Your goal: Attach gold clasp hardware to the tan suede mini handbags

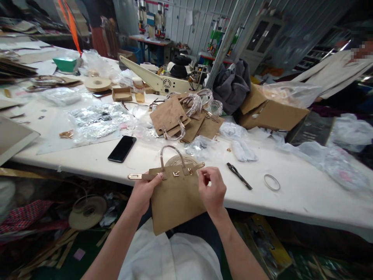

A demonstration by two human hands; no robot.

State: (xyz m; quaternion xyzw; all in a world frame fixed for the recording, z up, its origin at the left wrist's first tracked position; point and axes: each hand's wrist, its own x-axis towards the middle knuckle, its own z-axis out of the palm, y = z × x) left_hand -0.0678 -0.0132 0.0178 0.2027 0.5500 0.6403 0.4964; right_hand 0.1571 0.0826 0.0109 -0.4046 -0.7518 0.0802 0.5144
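A brown handbag panel point(176, 202) leans over my lap at the table edge, with one wrapped handle point(171, 147) standing up from it. Gold clasp hardware point(176, 174) sits along its top. My left hand point(145, 190) grips the upper left corner, thumb on the front, beside a strap with a gold plate point(134, 176) that sticks out leftward. At the upper right, my right hand point(212, 188) is closed in a pinch near the other strap's gold tip point(201, 165). Whatever its fingertips hold is hidden.
Behind the panel lies a pile of similar brown panels point(171, 114) with wrapped handles. A black phone point(122, 149) rests left, pliers-like black tool point(239, 176) and a tape ring point(272, 182) right. Plastic bags, a cardboard box point(271, 112) and a cream machine point(151, 77) stand farther back.
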